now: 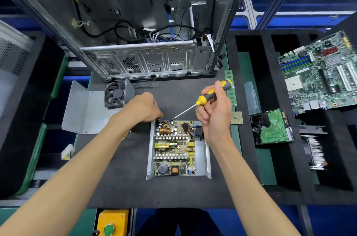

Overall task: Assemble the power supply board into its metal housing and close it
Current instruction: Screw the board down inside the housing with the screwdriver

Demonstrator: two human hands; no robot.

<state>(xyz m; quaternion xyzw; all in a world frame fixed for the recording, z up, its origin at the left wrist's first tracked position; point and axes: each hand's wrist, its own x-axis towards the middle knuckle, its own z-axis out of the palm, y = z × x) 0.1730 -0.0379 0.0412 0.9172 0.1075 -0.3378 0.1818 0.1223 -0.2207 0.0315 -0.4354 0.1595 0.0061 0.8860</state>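
Left hand (142, 107) fingertips hidden behind housing (206, 155) far-left corner; screwdriver (207, 95) tip lost among wires; motherboard (320, 73) cut by right edge.

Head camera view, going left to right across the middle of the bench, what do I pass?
Bent metal cover → fan → left hand → metal housing holding the power supply board → right hand gripping the screwdriver → CPU chip → hard drive → motherboard.

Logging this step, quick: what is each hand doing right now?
Left hand: fingers curled at the housing corner; grip cannot be told.
Right hand: holds the screwdriver.
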